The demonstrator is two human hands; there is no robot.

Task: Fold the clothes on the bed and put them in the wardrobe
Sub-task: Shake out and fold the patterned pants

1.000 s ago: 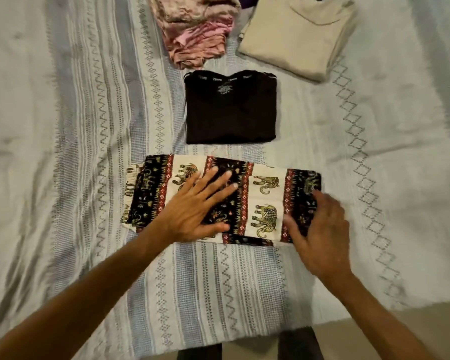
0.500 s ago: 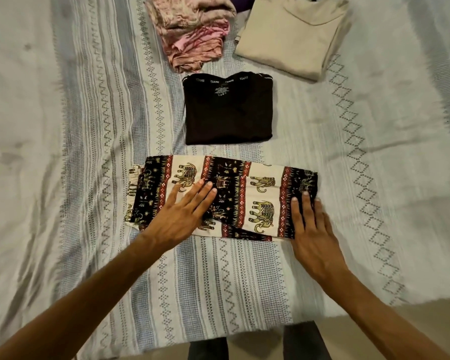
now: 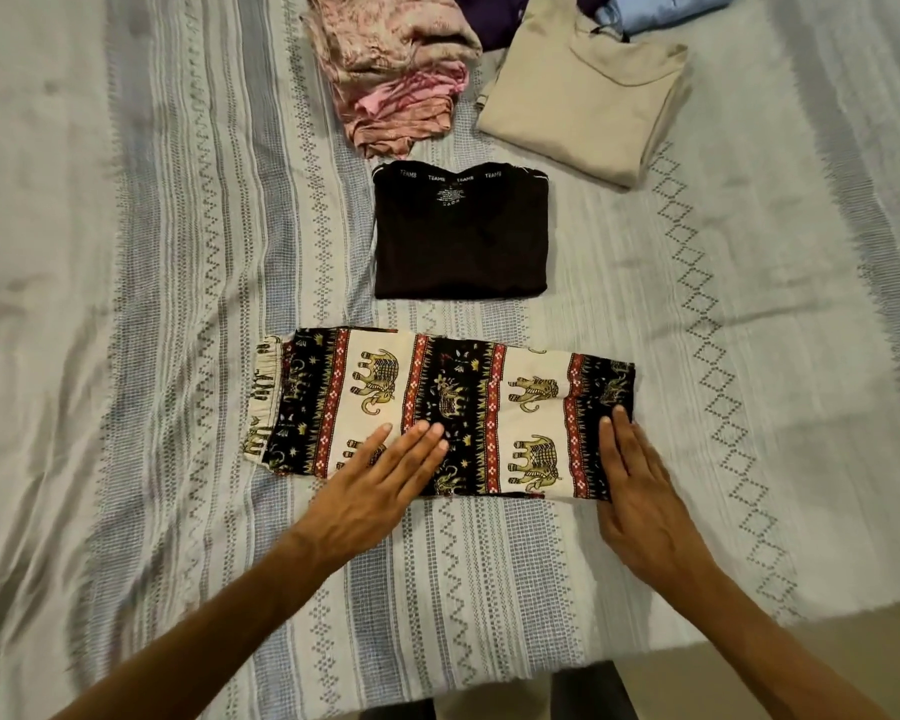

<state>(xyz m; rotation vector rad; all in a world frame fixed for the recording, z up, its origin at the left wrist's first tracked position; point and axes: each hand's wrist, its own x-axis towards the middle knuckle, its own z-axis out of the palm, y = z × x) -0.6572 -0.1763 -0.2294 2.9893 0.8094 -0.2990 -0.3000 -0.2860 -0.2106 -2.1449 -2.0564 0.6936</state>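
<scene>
- Head view: no box, basket or drawer shows here; the only thing bearing anything is the bed, whose striped bedspread (image 3: pixel 489 574) carries every garment in sight.
- At the centre, toward 6 o'clock, lies the elephant-print garment (image 3: pixel 453 402), folded into a long flat band running from 9 to 3 o'clock, with a gathered cream waistband at its 9 o'clock end.
- The left hand (image 3: pixel 370 491) lies flat on the near edge of that band, fingers straight and close together, pressing the cloth and gripping nothing.
- The right hand (image 3: pixel 640 491) lies flat over the band's 3 o'clock end, fingers straight and together, fingertips on the dark border strip, its palm off the cloth and on the bedspread.
- Just beyond the band, toward 12 o'clock and apart from it, sits a folded black shirt (image 3: pixel 461 231) with white lettering along its collar.
- At 11 o'clock from the shirt is a rumpled pink pile (image 3: pixel 396 80).
- At 1 o'clock is a folded beige top (image 3: pixel 578 96).
- Behind the beige top, at the upper edge, a purple garment (image 3: pixel 494 15) and a light blue garment (image 3: pixel 661 7) peek out, both partly cut off.
- The bedspread is pale with grey-blue woven bands and zigzag and diamond rows; it is lightly wrinkled.
- At 5 o'clock, past the bed's edge, a strip of tan floor (image 3: pixel 801 667) shows.
</scene>
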